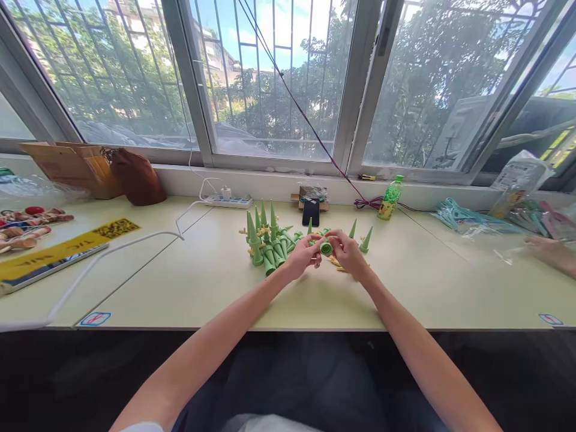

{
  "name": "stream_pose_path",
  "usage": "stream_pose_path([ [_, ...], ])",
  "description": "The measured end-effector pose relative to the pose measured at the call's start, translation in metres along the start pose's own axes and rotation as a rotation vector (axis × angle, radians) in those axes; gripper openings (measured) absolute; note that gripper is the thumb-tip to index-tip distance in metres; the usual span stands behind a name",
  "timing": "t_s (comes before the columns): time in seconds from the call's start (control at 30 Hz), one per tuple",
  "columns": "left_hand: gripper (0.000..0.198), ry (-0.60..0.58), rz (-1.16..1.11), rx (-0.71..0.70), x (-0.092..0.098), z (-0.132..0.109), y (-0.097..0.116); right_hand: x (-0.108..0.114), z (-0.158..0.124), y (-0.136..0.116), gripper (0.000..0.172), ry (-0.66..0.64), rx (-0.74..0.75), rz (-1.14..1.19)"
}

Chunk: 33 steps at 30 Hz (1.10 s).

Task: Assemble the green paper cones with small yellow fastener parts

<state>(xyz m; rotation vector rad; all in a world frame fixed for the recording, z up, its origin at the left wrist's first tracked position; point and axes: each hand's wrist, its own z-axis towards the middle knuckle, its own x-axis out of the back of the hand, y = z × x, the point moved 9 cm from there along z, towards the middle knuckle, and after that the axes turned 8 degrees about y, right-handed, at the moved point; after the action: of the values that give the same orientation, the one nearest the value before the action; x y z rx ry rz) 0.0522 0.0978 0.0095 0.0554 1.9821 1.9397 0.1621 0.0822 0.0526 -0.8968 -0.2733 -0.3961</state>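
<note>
A person seated at a pale table (288,306) by a barred window works on a green cone (326,248), held just right of the middle of the frame with its round open end turned toward us. The left hand (305,258) pinches the piece from the left, thumb and forefinger nearly together on its side, the other fingers curled in. The right hand (350,255) meets it from the right, thumb and fingertips drawn close at its rim; whether a smaller part sits between them cannot be told from here. Left of the hands stands a pile of green cones (270,246), some upright, others lying on their sides, with small yellow bits among them. More yellow sticks (341,264) lie beneath the right hand, and two upright cones (366,240) stand just beyond it. Above the hands in the frame, a black phone (311,212) leans near a small box (312,193), with a white power strip (229,201) to their left and a green-capped bottle (390,198) to their right. A brown bag (136,176) slumps beside cardboard (72,168) at the upper left; at the right edge, another person's hand (551,252) reaches in near plastic packaging (495,231).
</note>
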Motion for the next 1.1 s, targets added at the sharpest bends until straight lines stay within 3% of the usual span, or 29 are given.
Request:
stream_pose_path([
  [0.53, 0.047, 0.055, 0.337, -0.389, -0.001, -0.012, 0.031, -0.001, 0.001, 0.006, 0.032, -0.001, 0.013, -0.090],
  [0.83, 0.042, 0.094, 0.577, -0.513, -0.006, -0.022, 0.042, -0.001, -0.001, 0.006, 0.029, -0.023, -0.008, -0.110],
  [1.1, 0.035, 0.116, 0.610, -0.492, -0.006, -0.027, 0.045, -0.002, 0.000, 0.007, 0.026, -0.027, -0.027, -0.078],
])
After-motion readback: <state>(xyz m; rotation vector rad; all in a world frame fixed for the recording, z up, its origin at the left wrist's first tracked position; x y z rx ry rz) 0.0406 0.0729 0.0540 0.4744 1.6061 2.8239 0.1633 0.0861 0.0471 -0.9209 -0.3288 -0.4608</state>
